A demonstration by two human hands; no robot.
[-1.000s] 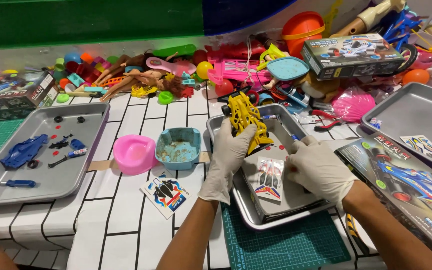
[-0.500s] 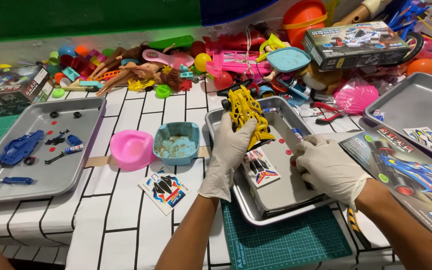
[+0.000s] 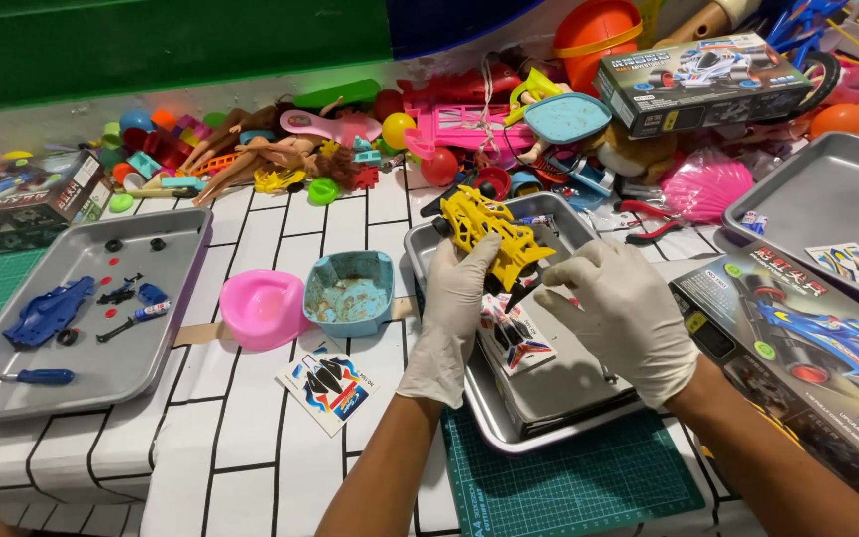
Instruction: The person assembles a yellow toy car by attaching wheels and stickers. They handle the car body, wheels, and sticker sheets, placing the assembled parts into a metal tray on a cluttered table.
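So compared with a second ago, the right hand (image 3: 626,316) has slid up off the sticker sheet (image 3: 513,336) and come in at the yellow toy car body (image 3: 494,235), so both gloves are now on the shell instead of just one. The camera also nudged down a bit. I read that as the work moving from the paper bits to the car itself.

The left hand (image 3: 457,298) has its fingers wrapped around the near end of the shell, holding it just above the middle metal tray (image 3: 429,261). The right hand's fingers are curled in at its side; it looks like they pinch something small and dark there, but I can't really tell.

The shell's long axis runs diagonally, far-left to near-right, with the far end tipped up toward the toy pile (image 3: 350,149). Can't tell which end is the nose.
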